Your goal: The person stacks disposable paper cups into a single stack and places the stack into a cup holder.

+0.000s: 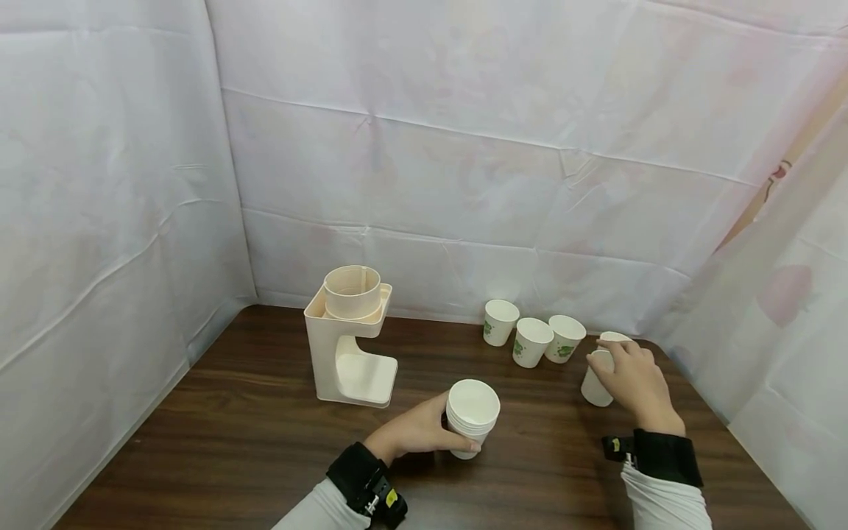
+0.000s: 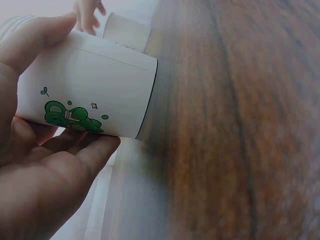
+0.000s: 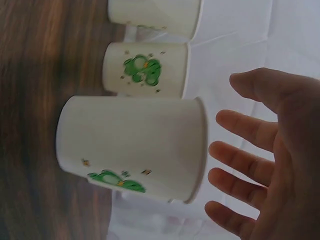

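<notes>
My left hand (image 1: 424, 427) grips a nested stack of white paper cups (image 1: 472, 405), thumb on one side and fingers round the other. In the left wrist view, a green cartoon print shows on the stack (image 2: 90, 75), held close over the wooden surface. At the right, my right hand (image 1: 632, 379) hovers at the top of an upright white paper cup (image 1: 598, 383). The right wrist view shows my fingers (image 3: 242, 160) spread and apart from the rim of the nearest cup (image 3: 132, 145). Another paper cup (image 1: 615, 336) stands just behind, partly hidden by this hand.
Three more printed paper cups (image 1: 532, 343) stand near the back edge, right of centre. A cream-coloured stand (image 1: 324, 353) with a round cup-like holder (image 1: 352, 294) on top is at the left. White curtains (image 1: 430, 169) enclose the dark wooden table (image 1: 218, 419) at the back and sides.
</notes>
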A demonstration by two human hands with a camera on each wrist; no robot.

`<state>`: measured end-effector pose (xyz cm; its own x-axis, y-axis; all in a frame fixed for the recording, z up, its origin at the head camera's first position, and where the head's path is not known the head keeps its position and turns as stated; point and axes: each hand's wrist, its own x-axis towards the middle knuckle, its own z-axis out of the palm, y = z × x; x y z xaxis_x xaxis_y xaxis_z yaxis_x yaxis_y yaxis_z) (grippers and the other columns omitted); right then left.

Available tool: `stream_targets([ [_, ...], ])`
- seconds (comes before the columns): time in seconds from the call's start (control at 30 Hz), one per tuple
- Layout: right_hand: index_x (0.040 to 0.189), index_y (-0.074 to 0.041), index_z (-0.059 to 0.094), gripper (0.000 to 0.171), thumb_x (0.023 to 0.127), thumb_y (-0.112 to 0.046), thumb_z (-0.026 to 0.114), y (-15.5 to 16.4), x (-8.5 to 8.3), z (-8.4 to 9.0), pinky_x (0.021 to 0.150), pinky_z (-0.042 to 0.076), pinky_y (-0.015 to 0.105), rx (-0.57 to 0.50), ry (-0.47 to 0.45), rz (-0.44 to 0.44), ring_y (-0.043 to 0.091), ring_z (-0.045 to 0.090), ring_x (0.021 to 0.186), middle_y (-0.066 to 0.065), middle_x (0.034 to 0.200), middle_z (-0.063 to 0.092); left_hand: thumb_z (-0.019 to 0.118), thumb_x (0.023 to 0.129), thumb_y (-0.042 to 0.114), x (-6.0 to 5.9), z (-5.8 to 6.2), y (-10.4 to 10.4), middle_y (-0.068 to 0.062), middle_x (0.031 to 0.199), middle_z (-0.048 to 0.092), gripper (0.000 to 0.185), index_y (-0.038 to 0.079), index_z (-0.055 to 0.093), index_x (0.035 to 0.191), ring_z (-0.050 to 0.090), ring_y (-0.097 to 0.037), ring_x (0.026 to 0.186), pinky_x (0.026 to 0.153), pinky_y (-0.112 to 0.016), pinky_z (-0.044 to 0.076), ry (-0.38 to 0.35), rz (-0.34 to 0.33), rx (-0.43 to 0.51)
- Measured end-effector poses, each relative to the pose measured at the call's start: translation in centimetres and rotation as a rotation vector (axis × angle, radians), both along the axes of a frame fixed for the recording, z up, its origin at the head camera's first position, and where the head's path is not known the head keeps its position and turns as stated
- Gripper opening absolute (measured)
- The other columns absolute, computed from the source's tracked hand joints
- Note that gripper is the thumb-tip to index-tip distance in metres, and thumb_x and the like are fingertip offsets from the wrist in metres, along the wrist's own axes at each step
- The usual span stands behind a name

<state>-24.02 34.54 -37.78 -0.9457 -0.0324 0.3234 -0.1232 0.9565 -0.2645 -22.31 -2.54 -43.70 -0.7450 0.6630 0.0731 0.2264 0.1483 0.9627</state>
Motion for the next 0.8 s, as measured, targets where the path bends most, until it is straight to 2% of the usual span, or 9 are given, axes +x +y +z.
stream_targets([
  [0.27,0.141,-0.003,0.053,0.062,0.104,-0.052,0.044,0.84,-0.48,-0.74,0.085,0.037,0.072,0.004,-0.110,-0.024,0.063,0.033,0.119,0.037,0.137,0.037,0.086,0.079,0.014,0.00,0.09,-0.04,0.009,0.121,0.063,0.073,0.021,0.048,0.142,0.057,-0.010,0.114,0.102,-0.035,0.039,-0.011,-0.007,0.013],
  [0.8,0.137,-0.006,0.057,0.058,0.101,-0.051,0.054,0.97,-0.37,-0.88,0.084,0.037,0.069,0.006,-0.102,-0.005,0.061,0.035,0.115,0.038,0.131,0.041,0.087,0.079,0.016,-0.07,-0.06,-0.05,0.010,0.120,0.063,0.073,0.021,0.048,0.141,0.057,-0.010,0.114,0.102,-0.037,0.039,-0.002,0.009,-0.012],
])
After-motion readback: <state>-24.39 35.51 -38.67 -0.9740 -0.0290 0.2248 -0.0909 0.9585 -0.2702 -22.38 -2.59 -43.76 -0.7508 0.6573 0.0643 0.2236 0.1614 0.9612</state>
